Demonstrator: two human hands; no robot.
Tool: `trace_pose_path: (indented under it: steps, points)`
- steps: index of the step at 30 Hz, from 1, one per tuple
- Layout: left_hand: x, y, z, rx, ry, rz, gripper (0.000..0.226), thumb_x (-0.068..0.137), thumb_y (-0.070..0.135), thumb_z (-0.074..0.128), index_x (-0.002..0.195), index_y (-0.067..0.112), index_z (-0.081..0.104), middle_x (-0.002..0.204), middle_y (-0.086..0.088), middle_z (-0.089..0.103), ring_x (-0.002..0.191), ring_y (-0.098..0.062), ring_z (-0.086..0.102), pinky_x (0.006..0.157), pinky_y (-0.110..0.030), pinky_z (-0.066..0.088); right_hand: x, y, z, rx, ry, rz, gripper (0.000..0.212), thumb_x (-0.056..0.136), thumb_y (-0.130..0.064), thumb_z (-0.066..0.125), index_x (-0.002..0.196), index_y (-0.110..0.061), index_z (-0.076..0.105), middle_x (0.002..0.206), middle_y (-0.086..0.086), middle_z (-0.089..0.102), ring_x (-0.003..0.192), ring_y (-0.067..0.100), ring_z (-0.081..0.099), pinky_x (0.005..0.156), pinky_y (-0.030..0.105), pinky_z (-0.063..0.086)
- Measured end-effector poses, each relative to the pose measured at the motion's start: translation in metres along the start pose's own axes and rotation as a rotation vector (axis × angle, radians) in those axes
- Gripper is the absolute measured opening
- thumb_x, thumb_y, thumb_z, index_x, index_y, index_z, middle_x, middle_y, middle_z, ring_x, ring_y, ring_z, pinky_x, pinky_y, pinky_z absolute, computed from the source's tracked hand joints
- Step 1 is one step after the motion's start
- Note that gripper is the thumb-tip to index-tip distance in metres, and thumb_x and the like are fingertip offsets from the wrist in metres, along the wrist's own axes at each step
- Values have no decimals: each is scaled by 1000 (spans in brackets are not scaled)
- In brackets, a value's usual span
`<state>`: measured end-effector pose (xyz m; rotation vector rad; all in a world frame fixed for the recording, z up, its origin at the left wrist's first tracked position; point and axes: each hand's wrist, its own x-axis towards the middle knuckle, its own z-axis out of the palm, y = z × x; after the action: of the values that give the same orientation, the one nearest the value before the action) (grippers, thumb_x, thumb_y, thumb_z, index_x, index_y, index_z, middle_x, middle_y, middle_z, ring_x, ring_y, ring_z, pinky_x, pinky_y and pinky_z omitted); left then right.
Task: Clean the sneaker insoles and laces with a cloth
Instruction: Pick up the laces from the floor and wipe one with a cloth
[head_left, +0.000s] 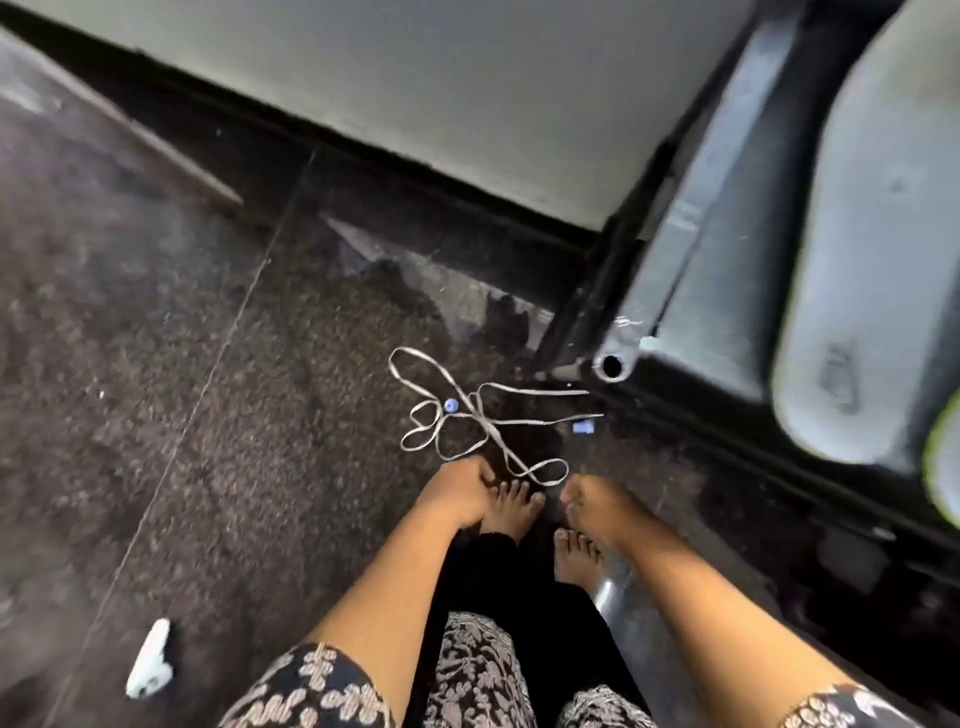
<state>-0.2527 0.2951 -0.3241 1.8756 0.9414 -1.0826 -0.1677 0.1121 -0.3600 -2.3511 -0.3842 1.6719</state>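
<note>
A pale shoelace (470, 415) lies in loose loops on the dark speckled floor in front of my bare feet. My left hand (462, 493) reaches down at the lace's near loops; its fingers point downward and are hidden, so any contact is unclear. My right hand (589, 501) hangs just right of the lace's nearest loop, fingers loosely curled, nothing visible in it. A grey insole (872, 249) lies on a black raised surface at the right. A white cloth (150, 660) sits crumpled on the floor at the lower left.
Two small blue bits (451, 406) (582, 427) lie among the lace. A black frame with an open tube end (612, 366) borders the floor on the right. A pale wall with a black skirting (415, 156) runs behind. A yellow-green edge (945, 457) shows at the far right.
</note>
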Motion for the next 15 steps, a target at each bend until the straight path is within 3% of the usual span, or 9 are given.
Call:
trace_pose_path:
  steps: [2,5,7,10,12,15]
  points:
    - [6,-21,2,-67,24,-33,21,85,15,55,104,20,64,113,-7,68,105,-22,62,89,-27,46,16,-9,5,-43,15,-25,16,86,-8,53,92,-19,64,103,13,69,96,27,64,85,33,49]
    - [14,-44,9,-140,40,-68,17,86,18,56,101,20,64,112,-8,68,106,-24,62,90,-29,48,35,-14,11,-140,2,-34,18,90,-8,55,102,-5,68,112,20,67,106,32,62,90,36,48]
    - [21,-55,17,-197,55,-87,12,86,21,56,96,23,63,111,-7,68,103,-25,63,89,-31,49,46,-12,12,-207,-37,-15,25,92,-15,53,109,-2,65,117,20,65,110,32,60,92,35,46]
    - [35,-65,34,-319,72,-104,7,87,24,54,86,23,61,103,-7,68,94,-24,63,79,-30,48,64,4,11,-288,-63,-2,47,82,-39,53,112,-5,64,118,19,64,112,31,59,95,35,45]
    - [50,-71,49,-385,75,-117,10,88,21,53,88,22,63,104,-2,66,96,-20,61,79,-25,45,83,18,13,-352,-42,-1,38,85,-26,58,119,-8,61,124,19,60,115,32,58,96,34,45]
    - [73,-73,70,-495,48,-141,12,83,21,56,77,30,60,112,-2,66,107,-21,59,96,-31,46,112,32,13,-440,-2,-30,38,87,-9,61,125,-6,59,130,19,57,119,32,55,98,35,44]
